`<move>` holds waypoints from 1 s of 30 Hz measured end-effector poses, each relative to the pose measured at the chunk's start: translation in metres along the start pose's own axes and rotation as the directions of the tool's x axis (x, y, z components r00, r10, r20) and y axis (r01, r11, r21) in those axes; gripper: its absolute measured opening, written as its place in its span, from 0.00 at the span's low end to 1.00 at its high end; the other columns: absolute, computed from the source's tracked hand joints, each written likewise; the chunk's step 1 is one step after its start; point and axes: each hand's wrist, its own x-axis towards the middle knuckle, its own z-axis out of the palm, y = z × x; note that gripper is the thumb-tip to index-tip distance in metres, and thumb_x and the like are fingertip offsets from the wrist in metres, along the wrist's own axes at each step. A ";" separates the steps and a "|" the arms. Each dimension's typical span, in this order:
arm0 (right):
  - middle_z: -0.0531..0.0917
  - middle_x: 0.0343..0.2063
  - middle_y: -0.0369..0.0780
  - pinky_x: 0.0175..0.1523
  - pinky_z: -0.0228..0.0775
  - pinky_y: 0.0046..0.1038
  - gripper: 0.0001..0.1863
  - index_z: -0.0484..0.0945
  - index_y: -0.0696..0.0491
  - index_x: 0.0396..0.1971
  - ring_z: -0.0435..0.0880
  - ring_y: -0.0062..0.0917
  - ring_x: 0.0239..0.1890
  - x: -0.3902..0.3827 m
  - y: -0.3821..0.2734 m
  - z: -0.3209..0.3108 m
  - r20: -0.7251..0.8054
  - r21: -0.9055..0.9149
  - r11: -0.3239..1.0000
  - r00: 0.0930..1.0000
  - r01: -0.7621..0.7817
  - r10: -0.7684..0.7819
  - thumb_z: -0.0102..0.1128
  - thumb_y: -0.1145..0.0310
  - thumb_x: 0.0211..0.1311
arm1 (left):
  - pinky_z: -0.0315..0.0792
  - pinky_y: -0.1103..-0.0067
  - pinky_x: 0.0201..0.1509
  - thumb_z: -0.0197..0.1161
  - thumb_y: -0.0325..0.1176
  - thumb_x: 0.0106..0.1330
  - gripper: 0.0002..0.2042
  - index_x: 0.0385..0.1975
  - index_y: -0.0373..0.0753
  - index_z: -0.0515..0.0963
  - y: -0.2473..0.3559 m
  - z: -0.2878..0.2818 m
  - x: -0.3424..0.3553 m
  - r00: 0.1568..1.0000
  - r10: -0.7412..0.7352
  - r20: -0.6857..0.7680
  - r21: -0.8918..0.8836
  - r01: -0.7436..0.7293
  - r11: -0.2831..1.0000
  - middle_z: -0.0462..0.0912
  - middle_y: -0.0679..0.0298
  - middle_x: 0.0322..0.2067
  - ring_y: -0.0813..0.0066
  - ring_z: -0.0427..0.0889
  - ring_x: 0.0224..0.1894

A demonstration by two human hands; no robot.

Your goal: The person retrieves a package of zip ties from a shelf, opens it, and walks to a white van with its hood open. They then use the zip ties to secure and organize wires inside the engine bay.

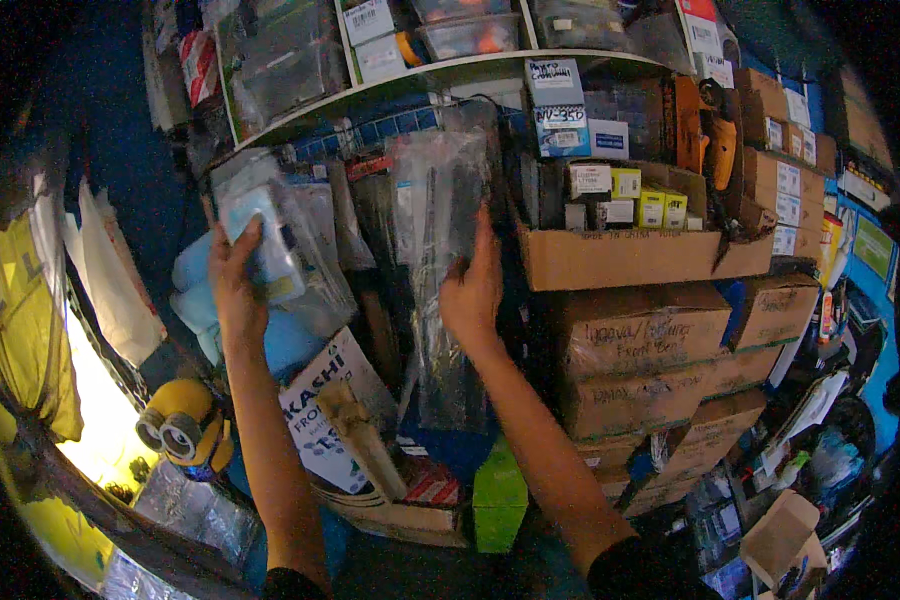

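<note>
Both my arms reach up toward a row of plastic packets under a white shelf. My left hand (pixel 238 285) grips a clear plastic packet (pixel 282 245) with a pale blue and white insert, its thumb on the front and a finger along the left edge. A light blue bundle (pixel 196 270) sits behind that hand. My right hand (pixel 473 290) is closed at the right edge of a long clear plastic bag (pixel 425 215), which hangs upright with dark contents I cannot make out. More packets (pixel 340 205) stand between the two hands.
On the right, an open cardboard tray (pixel 630 262) of small boxes rests on stacked cartons (pixel 645 330). Below are a printed white carton (pixel 335 410) and a green box (pixel 500 500). A yellow goggled figure (pixel 188 420) is at lower left. The shelf edge (pixel 400 82) runs overhead.
</note>
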 end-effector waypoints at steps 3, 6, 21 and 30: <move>0.59 0.69 0.60 0.72 0.55 0.44 0.45 0.56 0.42 0.74 0.61 0.57 0.70 0.026 0.010 0.015 -0.052 -0.083 0.993 0.995 -0.088 0.084 0.53 0.84 0.54 | 0.74 0.73 0.56 0.66 0.37 0.64 0.24 0.58 0.37 0.72 0.015 -0.009 -0.004 0.998 0.025 -0.050 -0.107 -0.030 0.994 0.80 0.64 0.50 0.70 0.80 0.51; 0.59 0.68 0.64 0.70 0.58 0.46 0.42 0.60 0.39 0.73 0.62 0.58 0.69 0.052 0.016 0.029 -0.123 -0.194 0.975 0.989 -0.108 0.085 0.54 0.81 0.55 | 0.76 0.70 0.55 0.66 0.38 0.64 0.23 0.57 0.39 0.72 0.020 -0.016 -0.002 0.998 0.043 -0.052 -0.243 -0.054 0.969 0.80 0.63 0.48 0.68 0.80 0.51; 0.61 0.66 0.59 0.53 0.76 0.46 0.41 0.62 0.40 0.70 0.79 0.55 0.54 0.133 0.030 0.054 -0.077 -0.443 0.896 0.995 0.022 -0.063 0.66 0.68 0.53 | 0.75 0.68 0.56 0.65 0.39 0.64 0.22 0.56 0.38 0.74 -0.030 0.003 -0.021 0.996 -0.094 -0.005 -0.059 0.093 0.994 0.80 0.62 0.50 0.68 0.79 0.52; 0.63 0.63 0.57 0.54 0.77 0.45 0.46 0.63 0.38 0.71 0.81 0.52 0.52 0.161 0.019 0.061 -0.079 -0.519 0.854 0.997 -0.032 -0.011 0.71 0.63 0.49 | 0.75 0.73 0.54 0.67 0.37 0.64 0.23 0.58 0.37 0.73 -0.045 0.001 -0.026 0.993 -0.110 0.040 -0.119 0.114 0.986 0.81 0.64 0.50 0.72 0.80 0.49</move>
